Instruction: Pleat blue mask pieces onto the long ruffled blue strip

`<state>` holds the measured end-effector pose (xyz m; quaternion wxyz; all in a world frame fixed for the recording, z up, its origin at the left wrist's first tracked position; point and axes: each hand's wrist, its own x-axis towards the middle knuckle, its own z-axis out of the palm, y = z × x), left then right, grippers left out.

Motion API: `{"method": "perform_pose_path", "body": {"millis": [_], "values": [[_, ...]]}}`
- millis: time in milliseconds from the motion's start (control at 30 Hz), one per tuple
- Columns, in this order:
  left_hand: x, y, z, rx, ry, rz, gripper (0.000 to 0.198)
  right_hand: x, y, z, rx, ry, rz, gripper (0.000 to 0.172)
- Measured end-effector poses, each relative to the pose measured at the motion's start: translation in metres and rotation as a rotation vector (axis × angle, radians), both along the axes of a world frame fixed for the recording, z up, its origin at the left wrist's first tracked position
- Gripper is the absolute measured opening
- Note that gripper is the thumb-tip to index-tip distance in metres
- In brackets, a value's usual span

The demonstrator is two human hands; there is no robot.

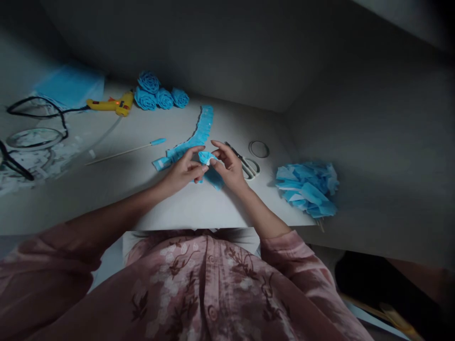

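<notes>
Pink shirt up close, and the right hand pinches a folded blue scrap over the table, presumably holding its crease, left hand fingers curled alongside, grip unclear, scissors within easy reach, glue gun set back, likely for safety.

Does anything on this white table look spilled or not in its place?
Yes. At the left, small white scraps lie scattered, as if spilled. At the right, thin tan sticks below the crumpled light-blue bunch seem to poke beyond the edge of the table.
</notes>
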<state>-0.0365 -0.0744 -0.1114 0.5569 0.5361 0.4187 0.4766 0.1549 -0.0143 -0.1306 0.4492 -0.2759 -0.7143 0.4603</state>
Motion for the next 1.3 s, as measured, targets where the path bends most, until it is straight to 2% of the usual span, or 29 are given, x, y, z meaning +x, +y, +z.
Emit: {"method": "perform_pose_path", "body": {"millis": [67,233,367,600,800,933,1033,1133,1300], "values": [[0.000,0.002,-0.001,-0.025,-0.014,0.021,0.062,-0.001,-0.001,0.000,0.002,0.014,-0.003,0.056],[-0.002,0.004,-0.002,-0.056,0.009,0.027,0.040,-0.004,-0.002,-0.005,-0.033,0.029,0.019,0.060],[-0.003,0.005,0.000,-0.021,0.012,0.110,0.030,-0.005,0.000,-0.007,-0.043,-0.016,0.042,0.061],[-0.008,0.010,-0.003,0.017,0.066,0.122,0.033,0.002,0.004,-0.001,-0.040,0.016,0.074,0.056],[-0.008,0.009,-0.004,0.044,0.141,0.110,0.034,0.005,0.004,0.001,-0.044,-0.074,0.033,0.056],[-0.010,0.010,0.000,0.031,0.112,0.176,0.036,0.007,0.004,0.002,-0.061,-0.048,0.003,0.057],[-0.010,0.010,0.001,0.028,0.080,0.149,0.034,0.007,0.004,0.002,-0.051,-0.057,0.033,0.057],[-0.008,0.010,-0.002,0.012,0.067,0.101,0.034,0.003,0.001,0.001,-0.032,-0.077,0.055,0.057],[-0.011,0.010,-0.008,0.029,0.134,0.170,0.033,0.005,0.003,0.005,-0.029,-0.151,0.032,0.058]]}}
